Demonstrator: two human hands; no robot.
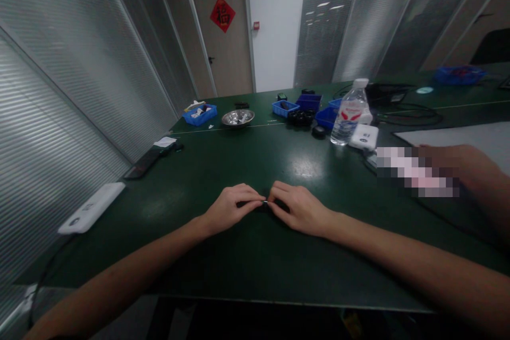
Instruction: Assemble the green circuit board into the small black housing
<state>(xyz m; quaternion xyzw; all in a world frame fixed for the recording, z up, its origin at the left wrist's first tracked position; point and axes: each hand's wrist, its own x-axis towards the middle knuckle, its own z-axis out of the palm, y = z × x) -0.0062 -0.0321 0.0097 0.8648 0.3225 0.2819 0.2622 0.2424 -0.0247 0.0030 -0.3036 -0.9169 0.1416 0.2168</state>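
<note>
The left hand (233,206) pinches a small pale piece (265,202), too tiny to identify, just above the counter (223,164), while the right hand (300,207) brings its thumb and forefinger right up to it, though I cannot tell whether they grip it too. Farther out, a white device (92,207) lies to the left, and another person's hand (466,162) is at the right by a pixelated patch. Beyond stand a metal bowl (238,125), a blue basket (201,116) and a water bottle (346,119) partly blocking blue trays (327,117).
</note>
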